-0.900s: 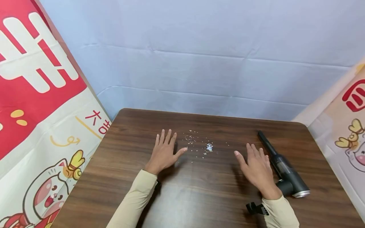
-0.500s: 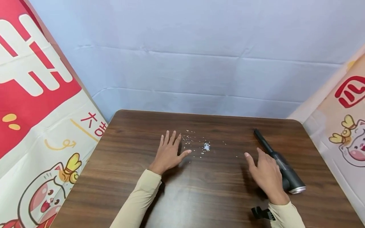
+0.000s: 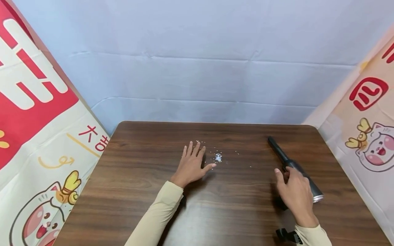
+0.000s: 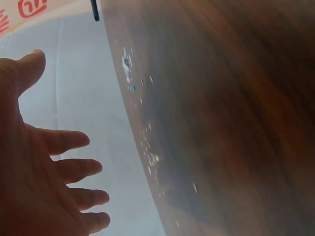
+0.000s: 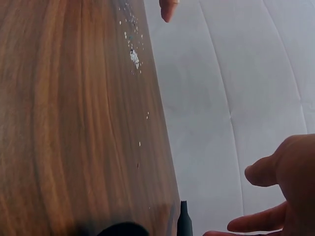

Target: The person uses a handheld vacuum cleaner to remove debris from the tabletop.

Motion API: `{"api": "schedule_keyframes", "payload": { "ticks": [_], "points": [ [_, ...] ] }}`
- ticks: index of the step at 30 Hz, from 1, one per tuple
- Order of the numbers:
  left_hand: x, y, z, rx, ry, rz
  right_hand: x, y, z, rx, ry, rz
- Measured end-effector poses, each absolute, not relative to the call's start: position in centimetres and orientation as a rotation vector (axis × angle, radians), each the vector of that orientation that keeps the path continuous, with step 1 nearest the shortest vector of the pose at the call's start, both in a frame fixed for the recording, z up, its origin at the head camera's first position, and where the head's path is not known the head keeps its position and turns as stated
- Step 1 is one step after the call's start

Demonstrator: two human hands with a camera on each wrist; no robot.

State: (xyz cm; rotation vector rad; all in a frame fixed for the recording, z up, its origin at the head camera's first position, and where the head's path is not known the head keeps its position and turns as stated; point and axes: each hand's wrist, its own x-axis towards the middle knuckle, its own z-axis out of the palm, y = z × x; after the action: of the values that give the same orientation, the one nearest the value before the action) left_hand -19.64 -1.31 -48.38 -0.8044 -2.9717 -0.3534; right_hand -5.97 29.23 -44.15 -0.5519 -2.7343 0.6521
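A black handheld vacuum cleaner [image 3: 290,163] with a long narrow nozzle and a silver end lies on the right of the table. Over its body hovers my right hand [image 3: 296,191], fingers partly bent and thumb apart; in the right wrist view the hand [image 5: 295,182] does not grip the nozzle [image 5: 184,221]. My left hand [image 3: 191,167] is held above the table with its fingers spread, palm down and holding nothing. Just right of it lies a small heap of whitish scraps [image 3: 218,157], with loose bits around it, some hidden behind the left hand.
The brown wooden table [image 3: 132,164] has rounded far corners. A pale blue cloth [image 3: 191,68] hangs behind it. Printed sheets with cartoon cats stand at the left [image 3: 40,191] and right [image 3: 369,143].
My right hand has moved right, over the vacuum cleaner's body, its fingers bending more. The left hand has shifted right, closer to the scraps. The head view has turned slightly.
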Motion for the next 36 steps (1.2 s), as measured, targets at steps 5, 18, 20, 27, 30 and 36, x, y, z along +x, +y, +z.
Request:
{"api": "schedule_keyframes", "payload": {
  "ticks": [5, 18, 20, 27, 30, 36],
  "points": [
    [-19.6, 0.2, -48.5, -0.847, -2.961, -0.328, -5.4, 29.7, -44.5, -0.577, -2.729, 0.646],
    [-19.2, 5.2, -48.7, -1.080, -2.950, -0.240, -4.2, 29.9, -44.8, -0.715, -2.731, 0.659],
    [-19.2, 6.0, -48.6, -1.129, -2.932, -0.212, -4.0, 29.9, -44.8, -0.755, -2.723, 0.665],
    [-18.9, 8.9, -48.2, -1.294, -2.885, -0.190, -3.2, 30.2, -45.0, -0.858, -2.701, 0.653],
    [-18.7, 10.3, -48.0, -1.345, -2.875, -0.178, -2.9, 30.4, -44.9, -0.904, -2.716, 0.650],
    [-18.5, 12.8, -47.8, -1.414, -2.865, -0.085, -2.2, 30.8, -45.0, -0.959, -2.729, 0.658]
  ]
}}
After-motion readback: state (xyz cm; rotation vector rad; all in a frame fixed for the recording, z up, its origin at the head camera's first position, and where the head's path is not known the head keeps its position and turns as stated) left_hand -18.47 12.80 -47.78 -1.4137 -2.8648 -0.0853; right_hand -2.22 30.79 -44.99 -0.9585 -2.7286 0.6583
